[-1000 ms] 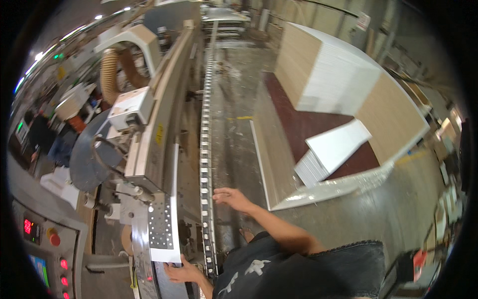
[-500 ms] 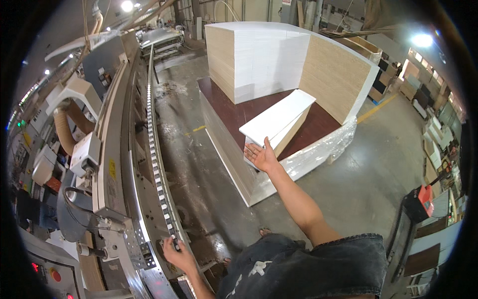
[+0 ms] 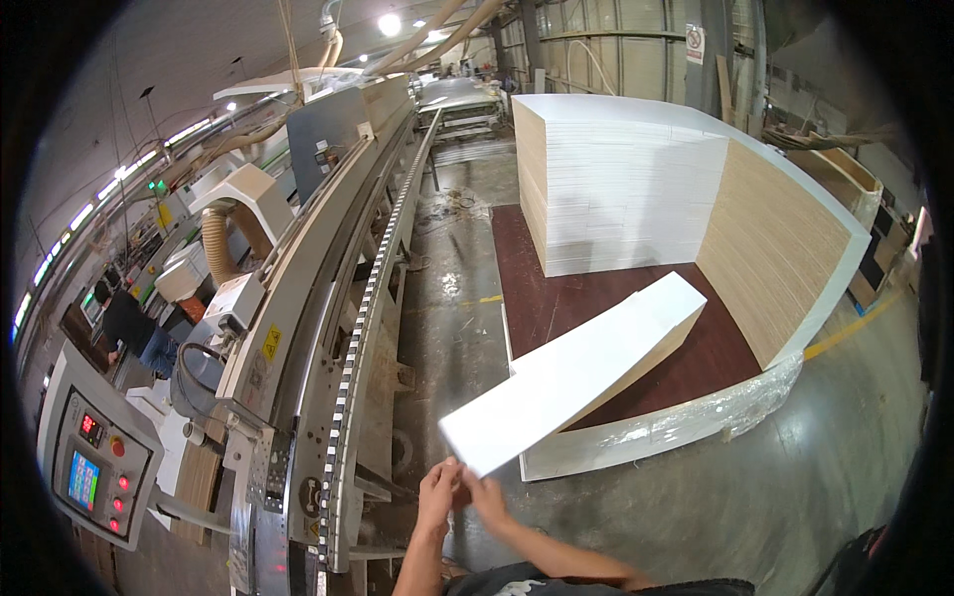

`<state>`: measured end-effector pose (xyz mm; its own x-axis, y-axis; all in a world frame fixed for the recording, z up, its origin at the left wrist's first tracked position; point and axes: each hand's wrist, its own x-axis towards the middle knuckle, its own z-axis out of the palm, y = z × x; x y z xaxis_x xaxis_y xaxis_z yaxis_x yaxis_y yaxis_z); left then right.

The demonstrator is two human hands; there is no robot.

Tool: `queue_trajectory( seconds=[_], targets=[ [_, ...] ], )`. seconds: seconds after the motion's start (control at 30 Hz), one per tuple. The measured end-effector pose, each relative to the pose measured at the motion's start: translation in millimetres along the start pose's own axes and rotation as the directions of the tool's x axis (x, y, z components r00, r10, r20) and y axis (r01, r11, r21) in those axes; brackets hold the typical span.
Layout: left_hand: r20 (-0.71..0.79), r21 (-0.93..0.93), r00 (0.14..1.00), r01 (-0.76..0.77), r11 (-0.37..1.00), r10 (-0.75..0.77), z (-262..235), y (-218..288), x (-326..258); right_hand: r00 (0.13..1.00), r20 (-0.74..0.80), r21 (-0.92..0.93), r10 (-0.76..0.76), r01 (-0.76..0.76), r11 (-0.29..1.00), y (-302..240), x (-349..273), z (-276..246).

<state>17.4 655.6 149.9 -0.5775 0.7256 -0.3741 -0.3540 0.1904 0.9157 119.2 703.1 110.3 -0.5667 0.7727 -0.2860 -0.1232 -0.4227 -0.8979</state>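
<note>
Low in the view, just right of the long machine (image 3: 328, 328), both hands meet at the near end of a white board (image 3: 576, 372). The left hand (image 3: 437, 489) is closed on the corner from the left, fingers wrapped on the edge; the right hand (image 3: 487, 497) grips just beside it, thumb side up, the two touching or nearly so. Both forearms come up from the lower edge, bent at the elbow and drawn close to the body.

The board is long and narrow. Its far end rests on a short stack of boards (image 3: 636, 348) on a dark brown pallet (image 3: 566, 298), while the near end hangs out over the concrete floor (image 3: 696, 517), tilted and clear of the ground — so it looks to be partway off the stack, with the hands bearing only one end.

As a judgement, the step in hand is the lift-off: drawing one board from the pile. What comes next would call for getting the far end free without dragging it, and for a wider grip — two hands at one corner give little control over a piece this long.

Behind stand a tall white stack (image 3: 616, 179) and a second stack with a tan side (image 3: 785, 248). Far left, a control panel (image 3: 94, 462) with a small screen and red buttons.
</note>
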Motion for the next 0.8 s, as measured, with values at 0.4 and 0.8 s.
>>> queue_trajectory(
  seconds=[0.4,0.8],
  targets=[
    [-0.366,-0.123,0.925,-0.152,0.981,0.097,-153.8,-30.9,-110.2,0.950,0.310,0.202,0.047,-0.114,0.973,7.0,-7.4,-117.1],
    [-0.760,-0.220,0.649,-0.298,0.929,0.028,-359.9,-175.5,-337.1,0.673,0.584,-0.120,0.455,-0.483,0.867,101.9,-36.6,118.0]
  ],
)
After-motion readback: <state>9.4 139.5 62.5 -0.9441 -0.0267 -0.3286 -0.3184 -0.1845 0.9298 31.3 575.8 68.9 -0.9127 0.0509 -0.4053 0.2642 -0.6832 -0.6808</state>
